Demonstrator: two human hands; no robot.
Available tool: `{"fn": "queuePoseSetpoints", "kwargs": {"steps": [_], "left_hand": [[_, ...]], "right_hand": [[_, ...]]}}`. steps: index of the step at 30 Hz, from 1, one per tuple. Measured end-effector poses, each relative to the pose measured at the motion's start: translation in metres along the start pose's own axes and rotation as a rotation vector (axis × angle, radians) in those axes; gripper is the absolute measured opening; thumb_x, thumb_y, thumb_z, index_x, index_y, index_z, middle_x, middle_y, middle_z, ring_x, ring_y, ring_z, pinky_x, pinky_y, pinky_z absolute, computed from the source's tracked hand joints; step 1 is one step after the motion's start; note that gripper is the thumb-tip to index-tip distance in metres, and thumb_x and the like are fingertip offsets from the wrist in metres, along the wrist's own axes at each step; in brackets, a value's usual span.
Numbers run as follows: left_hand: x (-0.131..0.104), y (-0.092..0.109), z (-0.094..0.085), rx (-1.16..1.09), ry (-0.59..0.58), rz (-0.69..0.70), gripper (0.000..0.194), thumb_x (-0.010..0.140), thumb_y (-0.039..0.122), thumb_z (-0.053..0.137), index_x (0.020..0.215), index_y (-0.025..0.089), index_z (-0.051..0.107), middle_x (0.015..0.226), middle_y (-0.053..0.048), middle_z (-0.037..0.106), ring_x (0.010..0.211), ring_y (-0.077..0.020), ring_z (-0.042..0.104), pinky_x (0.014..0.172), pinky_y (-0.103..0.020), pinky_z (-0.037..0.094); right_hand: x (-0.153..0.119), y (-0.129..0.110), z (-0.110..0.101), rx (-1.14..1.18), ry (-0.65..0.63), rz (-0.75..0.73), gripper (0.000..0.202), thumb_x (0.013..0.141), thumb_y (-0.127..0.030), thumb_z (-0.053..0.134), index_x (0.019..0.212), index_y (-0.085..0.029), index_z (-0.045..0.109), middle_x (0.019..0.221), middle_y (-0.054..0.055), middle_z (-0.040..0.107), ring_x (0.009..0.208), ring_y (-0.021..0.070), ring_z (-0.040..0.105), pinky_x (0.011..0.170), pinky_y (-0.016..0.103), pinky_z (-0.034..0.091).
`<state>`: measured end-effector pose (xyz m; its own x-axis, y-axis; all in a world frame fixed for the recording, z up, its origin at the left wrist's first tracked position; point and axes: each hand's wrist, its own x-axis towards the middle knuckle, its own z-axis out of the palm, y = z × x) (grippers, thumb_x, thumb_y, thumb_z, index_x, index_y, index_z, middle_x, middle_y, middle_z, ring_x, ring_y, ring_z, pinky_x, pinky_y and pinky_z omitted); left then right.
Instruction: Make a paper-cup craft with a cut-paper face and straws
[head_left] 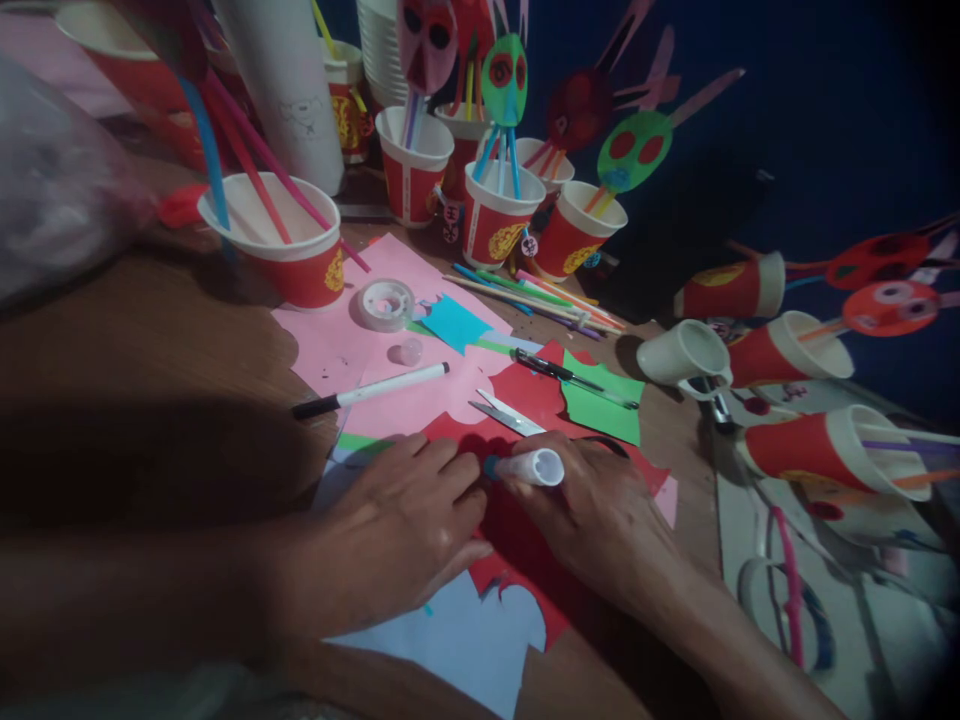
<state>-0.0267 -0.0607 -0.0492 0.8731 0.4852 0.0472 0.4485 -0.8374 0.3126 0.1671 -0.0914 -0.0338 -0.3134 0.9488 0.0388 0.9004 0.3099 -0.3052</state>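
Note:
My right hand is closed round a white tube with a blue end, pointing down at the red paper; I cannot tell whether it is a marker or a glue stick. Beside it, my left hand lies over the red paper, palm down, its fingertips partly hidden. Scissors rest just beyond the right hand, blades apart, their handles partly covered by it. Pale blue paper with a cut edge lies nearest to me. A white marker with a black cap lies on pink paper.
A tape roll, a black pen, green paper and several straws lie beyond the hands. Red paper cups with straws and paper faces stand behind. At right, more cups lie tipped over near a white mug.

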Motion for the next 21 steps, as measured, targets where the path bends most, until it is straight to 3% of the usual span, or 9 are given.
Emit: {"fn": "queuePoseSetpoints", "kwargs": {"steps": [8, 16, 21], "left_hand": [[0.002, -0.003, 0.001, 0.001, 0.020, 0.031, 0.025, 0.090, 0.034, 0.041, 0.085, 0.018, 0.060, 0.082, -0.005, 0.057, 0.077, -0.0223, 0.047, 0.067, -0.039, 0.036], [0.002, -0.004, 0.001, -0.051, 0.059, 0.067, 0.022, 0.090, 0.029, 0.044, 0.080, 0.017, 0.060, 0.079, -0.004, 0.058, 0.074, -0.0205, 0.046, 0.065, -0.037, 0.035], [0.001, -0.005, -0.001, -0.048, 0.056, 0.066, 0.021, 0.088, 0.029, 0.046, 0.080, 0.017, 0.062, 0.079, -0.004, 0.058, 0.073, -0.0209, 0.046, 0.065, -0.037, 0.035]], "right_hand": [[0.002, 0.001, 0.000, 0.120, -0.061, 0.000, 0.018, 0.090, -0.028, 0.045, 0.091, -0.016, 0.059, 0.078, 0.006, 0.066, 0.070, 0.0196, 0.063, 0.063, 0.030, 0.043], [0.004, -0.002, 0.009, 0.029, 0.059, -0.022, 0.018, 0.090, -0.030, 0.047, 0.092, -0.015, 0.057, 0.077, 0.006, 0.067, 0.065, 0.0202, 0.062, 0.059, 0.031, 0.042], [0.006, -0.005, 0.009, -0.002, 0.069, 0.035, 0.021, 0.091, -0.031, 0.044, 0.090, -0.015, 0.058, 0.076, 0.007, 0.067, 0.069, 0.0212, 0.063, 0.063, 0.031, 0.044]]}}
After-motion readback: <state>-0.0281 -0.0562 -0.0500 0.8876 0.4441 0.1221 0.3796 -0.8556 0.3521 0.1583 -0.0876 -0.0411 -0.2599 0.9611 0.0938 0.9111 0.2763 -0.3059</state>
